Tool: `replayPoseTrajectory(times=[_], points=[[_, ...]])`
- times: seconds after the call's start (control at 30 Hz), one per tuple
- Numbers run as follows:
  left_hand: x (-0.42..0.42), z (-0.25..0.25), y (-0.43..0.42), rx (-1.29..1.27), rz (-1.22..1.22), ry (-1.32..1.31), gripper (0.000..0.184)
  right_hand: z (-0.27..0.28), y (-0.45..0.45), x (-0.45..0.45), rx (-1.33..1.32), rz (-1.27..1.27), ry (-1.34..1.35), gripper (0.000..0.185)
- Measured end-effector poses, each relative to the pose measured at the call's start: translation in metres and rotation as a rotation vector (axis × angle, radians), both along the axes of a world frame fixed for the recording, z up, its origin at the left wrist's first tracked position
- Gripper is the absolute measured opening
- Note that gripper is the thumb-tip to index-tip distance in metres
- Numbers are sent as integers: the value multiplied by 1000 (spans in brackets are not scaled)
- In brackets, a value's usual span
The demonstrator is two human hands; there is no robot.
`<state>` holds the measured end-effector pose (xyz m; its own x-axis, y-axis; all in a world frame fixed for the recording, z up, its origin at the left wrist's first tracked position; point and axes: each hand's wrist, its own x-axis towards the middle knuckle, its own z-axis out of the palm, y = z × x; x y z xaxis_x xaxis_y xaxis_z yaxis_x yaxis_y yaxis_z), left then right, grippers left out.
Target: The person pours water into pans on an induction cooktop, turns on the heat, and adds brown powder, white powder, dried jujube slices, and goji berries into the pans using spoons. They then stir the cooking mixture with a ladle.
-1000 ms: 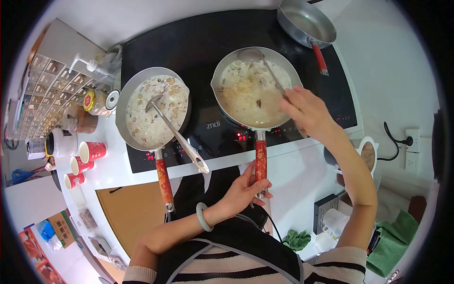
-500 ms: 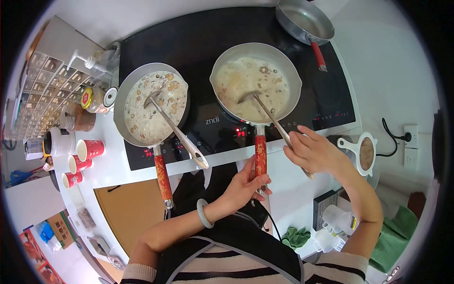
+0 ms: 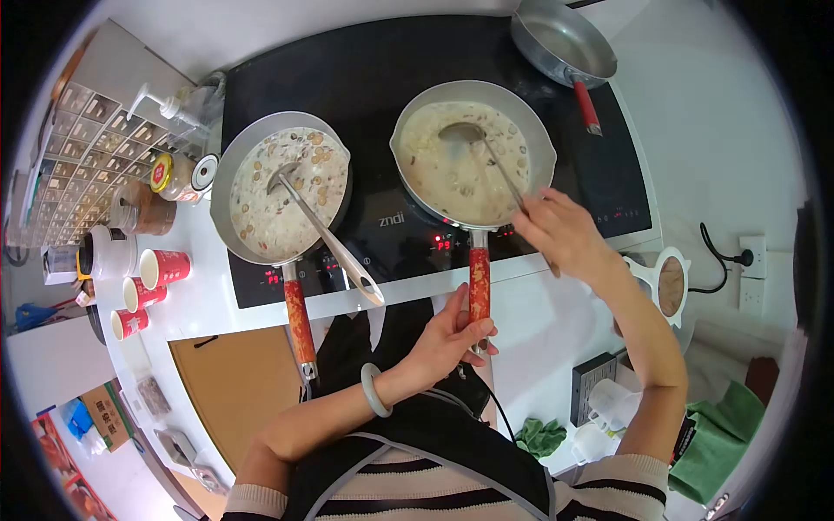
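My left hand is wrapped round the red-brown handle of the right saucepan, which stands on the black cooktop. In it is a creamy liquid with small round bits and dark pieces. My right hand grips the shaft of a ladle, whose bowl is dipped in that liquid toward the back. To the left stands a second saucepan of milky liquid with round slices, and another ladle rests across its rim with its bowl in the liquid.
An unused pan with a red handle sits at the cooktop's back right corner. Red paper cups, jars and a pump bottle line the left side. A white-framed strainer lies on the right, near a wall socket.
My right hand has moved up and slightly left, pushing the ladle's bowl toward the back of the right saucepan. My left hand stays on the handle.
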<state>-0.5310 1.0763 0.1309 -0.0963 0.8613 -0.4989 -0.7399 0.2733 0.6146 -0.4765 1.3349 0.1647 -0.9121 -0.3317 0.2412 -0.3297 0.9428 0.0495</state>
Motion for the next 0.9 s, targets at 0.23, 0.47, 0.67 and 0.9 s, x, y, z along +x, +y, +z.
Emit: replayPoseTrajectory(times=[0.23, 0.47, 0.67, 0.9], points=[[1, -1, -1, -33, 15, -8, 80, 1, 26, -24, 149, 11, 19, 58], [0, -3, -1, -33, 2, 15, 84, 0, 10, 26, 106, -96, -19, 38], [0, 3, -12, -10, -15, 98, 87, 20, -23, 34, -319, -221, 61, 26], [-14, 26, -65, 17, -167, 163, 80, 38, -49, 19, -296, -54, -2, 30]])
